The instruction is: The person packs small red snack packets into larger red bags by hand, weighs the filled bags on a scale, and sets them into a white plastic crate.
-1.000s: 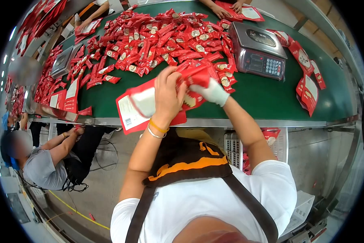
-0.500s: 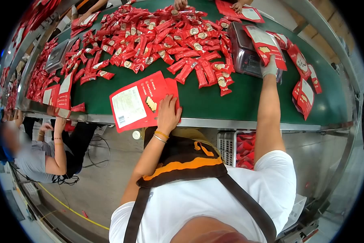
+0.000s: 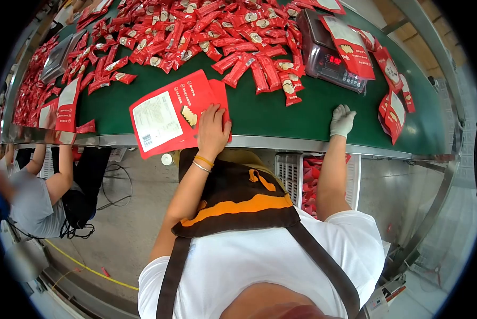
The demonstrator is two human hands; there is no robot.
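My left hand, bare with bands at the wrist, lies flat with its fingers stretched over a few flat red printed pouches at the table's near edge. The top pouch has a white label panel. My right hand wears a white glove and rests over the green table surface near the front edge, its fingers curled in with nothing visible in them. Beyond it stands a digital scale with lit red digits. A red pouch lies on the scale, apart from my hand.
Small red packets are heaped across the green table. Filled pouches lie at the right. Another scale stands at the left. A white crate with red packets is below the edge. A co-worker sits at the left.
My right hand has let go of the pouch on the scale and drawn back toward the table edge. The scale's red digits now show. The whole view has shifted slightly.
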